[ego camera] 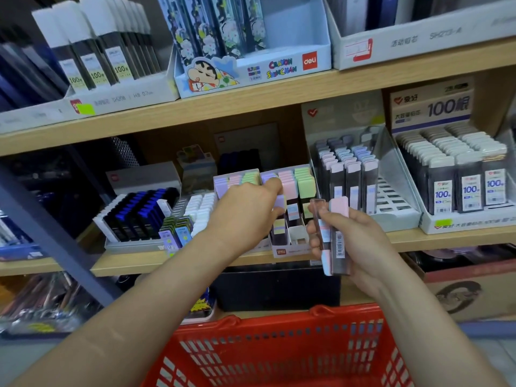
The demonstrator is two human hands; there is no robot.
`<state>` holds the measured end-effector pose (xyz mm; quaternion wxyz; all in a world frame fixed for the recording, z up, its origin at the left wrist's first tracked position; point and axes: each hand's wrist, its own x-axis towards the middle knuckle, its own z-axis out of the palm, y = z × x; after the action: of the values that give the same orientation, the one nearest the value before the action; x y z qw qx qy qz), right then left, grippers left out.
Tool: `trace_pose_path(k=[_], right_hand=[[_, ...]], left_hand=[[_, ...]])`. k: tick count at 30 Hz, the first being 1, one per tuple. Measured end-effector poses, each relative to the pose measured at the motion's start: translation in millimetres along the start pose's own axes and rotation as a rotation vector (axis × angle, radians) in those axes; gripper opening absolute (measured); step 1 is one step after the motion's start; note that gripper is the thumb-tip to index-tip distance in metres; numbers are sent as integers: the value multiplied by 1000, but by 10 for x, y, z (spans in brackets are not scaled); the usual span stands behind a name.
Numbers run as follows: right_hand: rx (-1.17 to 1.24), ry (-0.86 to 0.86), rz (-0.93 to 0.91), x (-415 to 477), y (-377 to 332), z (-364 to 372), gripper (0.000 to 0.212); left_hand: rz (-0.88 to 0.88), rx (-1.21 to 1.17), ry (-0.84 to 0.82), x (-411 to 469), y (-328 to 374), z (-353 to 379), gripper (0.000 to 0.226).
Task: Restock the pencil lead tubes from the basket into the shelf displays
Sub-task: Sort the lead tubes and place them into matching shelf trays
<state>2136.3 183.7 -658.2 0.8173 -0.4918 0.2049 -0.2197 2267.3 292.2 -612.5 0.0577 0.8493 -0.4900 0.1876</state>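
Pale wooden shelf (134, 265) boards right in front of me, a second board (251, 100) higher up, and a grey steel upright slanting across on my left.

Nearest, the red basket (279, 356) sits below my forearms; its inside is out of view. Just above it, my right hand (360, 244) is wrapped round a small bunch of lead tubes (339, 238), held upright in front of the shelf edge. My left hand (251, 208) reaches into the pastel display (291, 251), fingers pinching a lilac-capped tube (279, 201) at its front left corner.

That display holds rows of lilac, pink and green caps. Left of it is a tray of blue-capped tubes (139, 213), to the right a clear stand (391, 174) that is part filled, then a "100" box (460, 177) packed full. Up top, the Crayon Shinchan box (251, 71).

The tubes in my right hand are flat dark sticks with a barcode label, one with a pink cap, one with a clear end.
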Motion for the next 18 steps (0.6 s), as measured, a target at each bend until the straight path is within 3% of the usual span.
trace_pose_path(k=[7,10,14,18], right_hand=[[197,-41,71,-42,-27,49,14],[285,-36,77,-61,-17,107,14],[390,-26,52,-62,25,202,16],[461,-10,60,-95,1,254,18]], left_hand=[[21,171,47,-24,-7,29,35],[7,127,43,-30,18,-17,34],[-47,-145,109,-115,67,-140,18],[-163,-684,-173,-192,190,-309,31]])
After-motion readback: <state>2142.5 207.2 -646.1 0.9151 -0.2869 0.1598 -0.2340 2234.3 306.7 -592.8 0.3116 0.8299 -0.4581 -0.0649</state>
